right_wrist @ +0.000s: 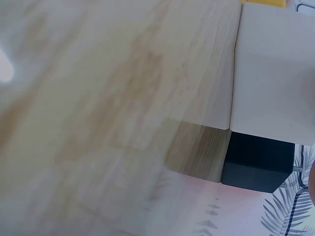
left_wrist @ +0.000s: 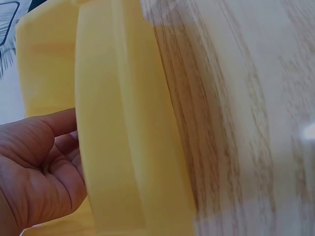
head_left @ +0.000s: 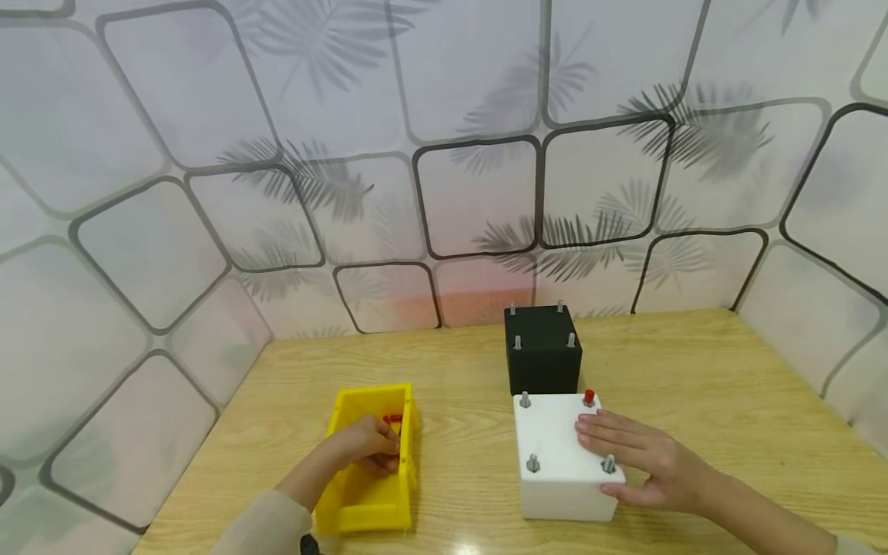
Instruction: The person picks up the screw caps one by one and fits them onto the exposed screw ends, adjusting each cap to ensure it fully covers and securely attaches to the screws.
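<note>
My left hand (head_left: 375,445) reaches down into a yellow bin (head_left: 364,518), its fingers bent near the inner right wall. Small red pieces (head_left: 392,418) lie just beyond the fingers. In the left wrist view the bin's wall hides the fingertips, so I cannot tell whether they hold a piece. My right hand (head_left: 648,459) rests on a white box (head_left: 558,439), fingers stretched over the top and thumb by the near right corner. Metal bolts stand up at the box's corners; the far right one carries a red cap (head_left: 589,397).
Right behind the white box stands a black box (head_left: 543,362), with upright metal bolts at its corners too. Both boxes and the bin are on a wood-grain table (head_left: 461,432). A patterned backdrop (head_left: 479,200) rises along its back and sides.
</note>
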Available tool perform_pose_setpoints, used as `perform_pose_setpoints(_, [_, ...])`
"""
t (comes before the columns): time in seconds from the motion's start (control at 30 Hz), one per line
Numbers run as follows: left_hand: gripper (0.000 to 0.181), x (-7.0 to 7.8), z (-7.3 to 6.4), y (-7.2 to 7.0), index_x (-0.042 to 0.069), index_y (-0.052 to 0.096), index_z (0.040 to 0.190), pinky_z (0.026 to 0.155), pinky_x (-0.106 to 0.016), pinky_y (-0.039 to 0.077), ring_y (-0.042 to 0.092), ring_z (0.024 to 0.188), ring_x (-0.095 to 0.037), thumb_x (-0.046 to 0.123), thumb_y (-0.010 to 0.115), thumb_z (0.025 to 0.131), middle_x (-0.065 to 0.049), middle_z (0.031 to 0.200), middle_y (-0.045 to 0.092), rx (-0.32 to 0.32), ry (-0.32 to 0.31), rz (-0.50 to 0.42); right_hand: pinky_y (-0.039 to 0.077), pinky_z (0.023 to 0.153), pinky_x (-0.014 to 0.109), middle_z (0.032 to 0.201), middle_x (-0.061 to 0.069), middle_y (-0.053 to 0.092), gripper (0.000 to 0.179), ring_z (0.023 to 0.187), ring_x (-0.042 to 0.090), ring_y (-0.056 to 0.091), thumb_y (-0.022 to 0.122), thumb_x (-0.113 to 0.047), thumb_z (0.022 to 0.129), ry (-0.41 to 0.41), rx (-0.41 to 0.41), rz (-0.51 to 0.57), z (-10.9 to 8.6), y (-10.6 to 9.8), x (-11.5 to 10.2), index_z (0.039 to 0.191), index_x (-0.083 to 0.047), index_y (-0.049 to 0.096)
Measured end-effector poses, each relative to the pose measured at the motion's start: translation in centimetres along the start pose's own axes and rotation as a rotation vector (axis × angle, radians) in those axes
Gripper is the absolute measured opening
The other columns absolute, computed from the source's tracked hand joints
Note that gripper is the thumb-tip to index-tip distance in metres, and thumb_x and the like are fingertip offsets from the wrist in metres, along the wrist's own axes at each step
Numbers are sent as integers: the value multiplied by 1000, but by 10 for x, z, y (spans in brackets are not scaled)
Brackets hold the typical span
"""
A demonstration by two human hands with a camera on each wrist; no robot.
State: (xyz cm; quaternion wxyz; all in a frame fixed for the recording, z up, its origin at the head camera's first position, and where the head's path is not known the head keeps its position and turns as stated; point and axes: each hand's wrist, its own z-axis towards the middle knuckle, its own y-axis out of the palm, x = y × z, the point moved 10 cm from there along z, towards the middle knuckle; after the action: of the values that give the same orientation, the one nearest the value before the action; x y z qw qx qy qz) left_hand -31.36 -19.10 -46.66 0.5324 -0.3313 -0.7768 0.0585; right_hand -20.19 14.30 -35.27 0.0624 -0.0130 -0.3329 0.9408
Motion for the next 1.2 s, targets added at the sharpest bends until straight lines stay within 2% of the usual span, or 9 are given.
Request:
perform_pose_setpoints(0.27, [8, 0, 0, 1, -8, 61, 92, 61, -33, 59, 64, 61, -14, 0, 59, 90, -10, 70, 65, 2, 9, -22, 33, 109, 26, 121, 21, 62, 51, 126, 24, 50, 71, -31, 85, -6, -1, 8, -1, 0, 1, 110, 13, 63])
perform_pose_setpoints(0.6, [12, 8, -2, -2, -11, 60, 97, 66, -36, 59, 65, 64, -14, -1, 57, 91, -9, 72, 66, -53, 26, -55, 33, 109, 26, 121, 22, 62, 51, 127, 24, 50, 71, -30, 85, -6, -2, 13, -1, 0, 0, 110, 13, 62])
perform_pose_setpoints(0.77, [15, 18, -6, -9, -10, 62, 98, 67, -35, 59, 65, 63, -12, 4, 57, 93, -6, 72, 67, -50, 39, -27, 33, 109, 26, 120, 22, 62, 51, 127, 24, 50, 71, -30, 85, -14, -1, 10, 0, 0, -1, 110, 13, 62])
perform_pose_setpoints(0.97, [15, 23, -9, -16, -6, 64, 96, 65, -32, 59, 63, 62, -10, 8, 60, 92, -4, 72, 66, -23, 10, 30, 33, 109, 27, 119, 23, 62, 50, 126, 25, 50, 71, -30, 85, -26, 9, 9, 0, -1, -1, 110, 13, 63])
perform_pose_setpoints(1.2, [18, 31, -16, -23, -8, 64, 99, 64, -31, 59, 65, 62, -11, 8, 61, 92, -5, 72, 67, -30, -4, 61, 33, 109, 26, 120, 22, 62, 50, 126, 24, 50, 71, -30, 85, -14, 6, 8, -1, -1, 0, 110, 13, 63])
